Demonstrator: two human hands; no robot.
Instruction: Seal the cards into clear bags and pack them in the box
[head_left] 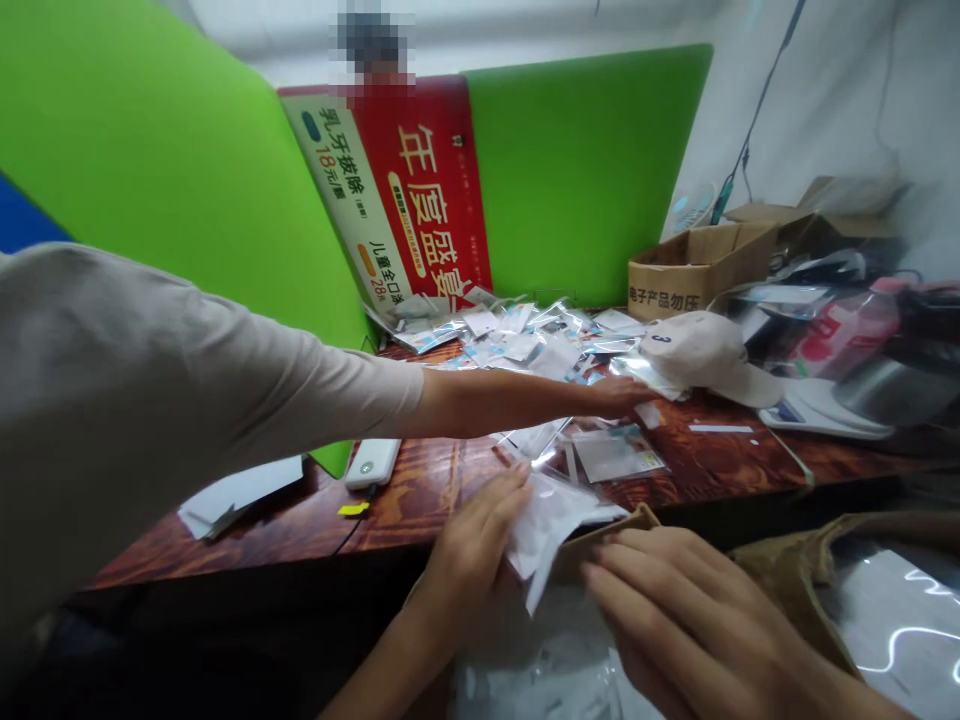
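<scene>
My left hand point(476, 530) is at the near edge of the table, its fingers along the side of a white paper-like packet point(544, 525) that it grips. The packet hangs tilted, with a loose corner pointing down. To its right, my right hand point(675, 600) is apart from the packet, fingers stretched and slightly bent, with nothing visible in them. Below both hands is a cardboard box point(589, 545) containing clear plastic bags point(540, 660). A flat clear-wrapped packet point(615, 452) lies on the table just beyond.
Another person's arm point(495, 400) reaches across from the left, hand point(626, 397) low over the wooden table point(427, 490). Behind it lie many clear packets point(517, 335). A cap point(705, 355), open carton point(701, 265), white power bank point(373, 463) and green panels point(585, 170) surround them.
</scene>
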